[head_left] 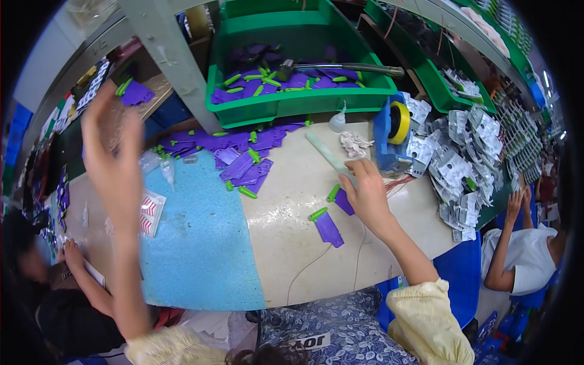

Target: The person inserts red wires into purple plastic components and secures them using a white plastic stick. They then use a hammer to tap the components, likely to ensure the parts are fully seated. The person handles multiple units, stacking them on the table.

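My left hand (112,158) is raised at the left, smeared by motion, with thumb and fingers apart. Close to its fingertips is a flat purple plastic piece with a green end (137,93); a gap seems to separate them. On the table's right half, my right hand (370,194) has thumb and fingers closed around the lower end of a pale green stick (325,152). Just beside that hand lies a purple piece with a green end (344,202), partly hidden by it. Another such purple piece (328,230) lies nearer to me. Thin wires run from both toward the table's front edge.
A pile of purple pieces (243,152) lies before a green bin (298,109), where a hammer (340,68) rests on more pieces. A blue tape holder (384,137) with yellow tape and heaped grey-white parts (468,158) stand right. Co-workers' hands (74,258) show at both sides.
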